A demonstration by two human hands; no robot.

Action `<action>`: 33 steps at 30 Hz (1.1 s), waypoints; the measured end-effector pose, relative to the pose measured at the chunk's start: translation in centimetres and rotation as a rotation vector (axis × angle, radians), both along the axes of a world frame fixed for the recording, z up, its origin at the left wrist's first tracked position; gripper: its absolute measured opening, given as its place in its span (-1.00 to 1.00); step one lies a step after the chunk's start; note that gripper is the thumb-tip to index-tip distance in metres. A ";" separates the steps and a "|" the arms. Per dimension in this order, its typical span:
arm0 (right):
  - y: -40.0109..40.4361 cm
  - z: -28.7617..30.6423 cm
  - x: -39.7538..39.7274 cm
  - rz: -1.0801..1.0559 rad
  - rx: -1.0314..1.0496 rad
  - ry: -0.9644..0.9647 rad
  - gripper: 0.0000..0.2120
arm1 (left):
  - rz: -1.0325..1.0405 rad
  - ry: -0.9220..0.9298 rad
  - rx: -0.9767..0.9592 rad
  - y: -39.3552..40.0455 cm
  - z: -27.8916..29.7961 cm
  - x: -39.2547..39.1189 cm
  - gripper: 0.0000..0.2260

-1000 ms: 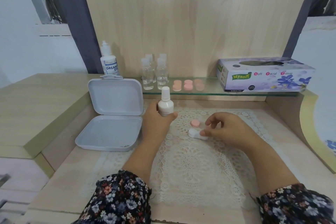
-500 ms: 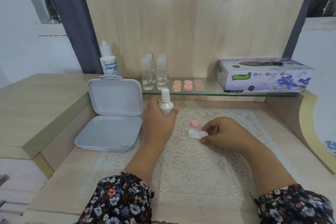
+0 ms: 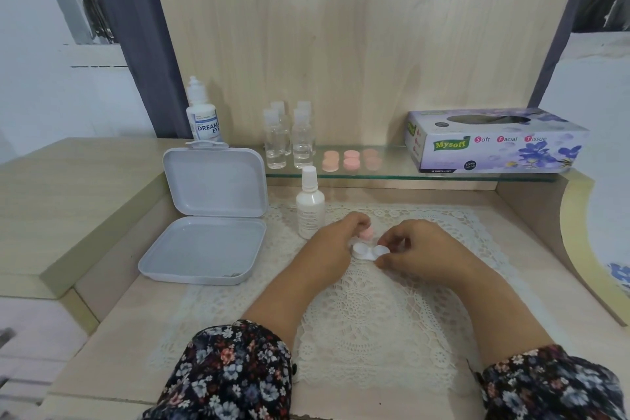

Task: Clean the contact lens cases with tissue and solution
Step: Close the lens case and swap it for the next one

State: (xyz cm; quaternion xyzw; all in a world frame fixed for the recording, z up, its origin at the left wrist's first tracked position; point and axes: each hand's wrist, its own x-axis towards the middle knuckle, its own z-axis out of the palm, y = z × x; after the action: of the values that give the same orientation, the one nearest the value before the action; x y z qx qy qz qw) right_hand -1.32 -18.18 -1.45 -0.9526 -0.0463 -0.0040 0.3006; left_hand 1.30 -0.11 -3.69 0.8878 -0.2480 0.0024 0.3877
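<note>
Hands meet at the case (image 3: 370, 252) on the doily, just right of the bottle (image 3: 309, 211): left hand (image 3: 335, 249) pinches the pink cap (image 3: 366, 233), right hand (image 3: 414, 251) grips the case's right well. Light, stiff, probably slippery plastic; best held by the rims.

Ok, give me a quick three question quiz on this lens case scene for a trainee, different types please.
1. True or false: the small white bottle stands upright on the lace mat, with neither hand on it.
2. Which hand pinches the pink cap? A. left hand B. right hand C. neither
3. Fill in: the tissue box sits on the ______ shelf.

Key: 1 true; 2 A; 3 glass. The right hand holds the white lens case.
</note>
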 end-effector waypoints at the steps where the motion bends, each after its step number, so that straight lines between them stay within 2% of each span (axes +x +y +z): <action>1: 0.0 0.0 0.0 0.001 0.002 -0.001 -0.87 | -0.001 0.013 0.016 0.0 0.0 0.0 -0.47; 4: 0.1 0.1 0.0 0.003 -0.003 -0.001 -0.86 | 0.022 -0.014 0.060 0.0 0.0 0.1 -0.52; 10: 0.1 0.2 -0.2 0.002 0.024 0.012 -0.88 | 0.114 -0.149 0.120 0.2 0.0 0.0 -0.80; 13: 0.1 0.2 -0.2 0.000 0.015 0.012 -0.86 | 0.130 -0.194 0.132 0.2 0.1 -0.1 -0.87; 19: 0.2 0.3 -0.3 0.001 0.013 0.012 -0.85 | 0.139 -0.224 0.200 0.4 -0.2 0.2 -0.88; 23: 0.2 0.4 -0.3 -0.001 0.020 0.017 -0.86 | 0.139 -0.268 0.281 0.3 -0.3 0.0 -0.81; 26: 0.2 0.4 -0.3 0.000 0.022 0.015 -0.87 | 0.141 -0.297 0.215 0.1 0.1 -0.3 -0.81; 30: 0.3 0.4 -0.3 0.003 0.030 0.018 -0.87 | 0.130 -0.174 0.038 -0.4 0.8 -0.9 -0.83; 33: 0.2 0.3 -0.2 0.001 0.027 0.021 -0.86 | 0.110 -0.121 0.066 -0.8 0.7 -1.2 -0.80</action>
State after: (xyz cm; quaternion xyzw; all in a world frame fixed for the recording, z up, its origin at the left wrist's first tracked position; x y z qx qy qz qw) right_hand -1.54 -18.00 -1.13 -0.9485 -0.0433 0.0055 0.3138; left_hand 0.13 -0.87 -2.95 0.9105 -0.2221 0.0692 0.3418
